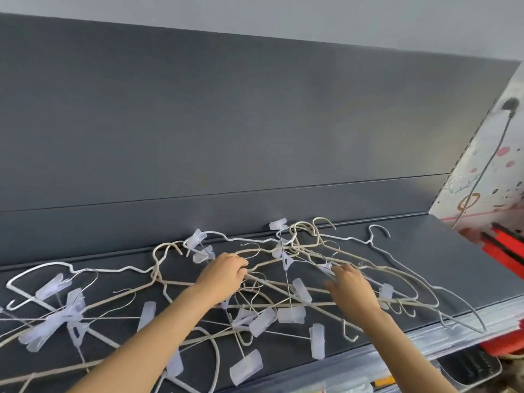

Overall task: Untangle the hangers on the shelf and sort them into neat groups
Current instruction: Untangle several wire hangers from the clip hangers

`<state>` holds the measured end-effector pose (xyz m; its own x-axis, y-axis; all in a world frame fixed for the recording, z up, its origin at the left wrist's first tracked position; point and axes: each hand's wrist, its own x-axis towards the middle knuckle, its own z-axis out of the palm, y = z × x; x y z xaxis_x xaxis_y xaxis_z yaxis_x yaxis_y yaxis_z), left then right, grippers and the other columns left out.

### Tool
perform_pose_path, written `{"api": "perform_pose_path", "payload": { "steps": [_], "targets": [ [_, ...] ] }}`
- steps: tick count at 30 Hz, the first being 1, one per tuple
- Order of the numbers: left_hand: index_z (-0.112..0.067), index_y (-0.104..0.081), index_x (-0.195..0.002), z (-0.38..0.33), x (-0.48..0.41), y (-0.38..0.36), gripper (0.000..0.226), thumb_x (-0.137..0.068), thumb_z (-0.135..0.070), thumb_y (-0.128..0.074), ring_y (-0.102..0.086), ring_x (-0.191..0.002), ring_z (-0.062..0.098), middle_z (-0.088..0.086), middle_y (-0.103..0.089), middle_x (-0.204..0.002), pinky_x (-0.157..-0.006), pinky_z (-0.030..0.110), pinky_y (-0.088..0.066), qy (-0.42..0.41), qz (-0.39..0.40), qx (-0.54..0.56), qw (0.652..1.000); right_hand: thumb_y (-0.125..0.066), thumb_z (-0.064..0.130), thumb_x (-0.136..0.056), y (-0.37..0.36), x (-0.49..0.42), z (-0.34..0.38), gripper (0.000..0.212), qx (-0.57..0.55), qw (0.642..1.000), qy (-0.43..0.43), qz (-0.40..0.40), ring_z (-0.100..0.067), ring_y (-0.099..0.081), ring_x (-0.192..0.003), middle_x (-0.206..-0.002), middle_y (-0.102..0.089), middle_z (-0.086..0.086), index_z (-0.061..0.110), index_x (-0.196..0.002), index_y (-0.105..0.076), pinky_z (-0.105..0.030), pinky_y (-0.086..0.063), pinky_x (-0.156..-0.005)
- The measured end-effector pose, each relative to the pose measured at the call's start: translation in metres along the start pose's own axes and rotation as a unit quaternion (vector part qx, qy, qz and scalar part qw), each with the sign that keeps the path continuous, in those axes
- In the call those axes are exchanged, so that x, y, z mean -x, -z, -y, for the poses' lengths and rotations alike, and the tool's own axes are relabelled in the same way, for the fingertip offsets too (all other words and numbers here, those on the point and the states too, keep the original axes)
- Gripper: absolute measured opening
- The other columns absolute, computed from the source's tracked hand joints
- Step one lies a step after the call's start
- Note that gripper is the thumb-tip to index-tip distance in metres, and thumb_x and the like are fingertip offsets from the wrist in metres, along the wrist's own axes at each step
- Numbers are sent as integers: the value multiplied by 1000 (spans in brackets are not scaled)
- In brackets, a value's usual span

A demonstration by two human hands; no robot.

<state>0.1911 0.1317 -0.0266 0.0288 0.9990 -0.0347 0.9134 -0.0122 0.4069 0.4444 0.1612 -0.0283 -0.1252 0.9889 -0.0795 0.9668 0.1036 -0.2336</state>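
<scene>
A tangle of thin white and cream wire hangers (286, 282) sprawls across the dark grey shelf (425, 251), many with clear plastic clips (291, 314). My left hand (224, 272) is in the middle of the pile, fingers curled around a cream hanger wire. My right hand (350, 285) reaches into the right part of the tangle, fingers bent on the wires near a clip; whether it grips one is unclear. One white hanger (380, 245) lies somewhat apart at the right rear.
The grey back panel (226, 123) rises right behind the pile. The shelf's front edge (425, 338) has a clear plastic strip. A patterned white panel (487, 171) with a hanging cord and red items (502, 248) stand at the right end.
</scene>
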Motion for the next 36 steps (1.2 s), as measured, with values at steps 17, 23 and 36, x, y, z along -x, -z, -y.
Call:
{"api": "perform_pose_path", "payload": {
  "steps": [17,23,36],
  "targets": [
    [-20,-54,-80,-57,-70,-24,17,-84,-36,-53,-52,-99,23,2,-59,-97,-90,40,-39,22,54,-60,997,-49,20,-90,-11,-29,-11,31,-105,992,7,-75,-19,-50,-66,-72,-55,2,18,-59,-49,-28,-36,-51],
    [-15,-37,-60,-24,-58,-6,27,-84,-17,-50,-37,-56,19,-1,-39,-58,-54,31,-29,25,-46,29,998,-54,21,-90,4,-36,-29,16,-122,984,10,-133,-24,-59,-76,-82,-58,4,18,-83,-67,-32,-41,-61],
    [-1,-61,-79,22,-49,10,18,-89,-14,-52,-48,-80,16,4,-53,-85,-66,26,-32,77,-134,145,977,-57,12,-88,17,-37,-42,14,-138,974,34,-178,-31,-58,-71,-76,-62,-7,11,-89,-71,-38,-47,-62]
  ]
}}
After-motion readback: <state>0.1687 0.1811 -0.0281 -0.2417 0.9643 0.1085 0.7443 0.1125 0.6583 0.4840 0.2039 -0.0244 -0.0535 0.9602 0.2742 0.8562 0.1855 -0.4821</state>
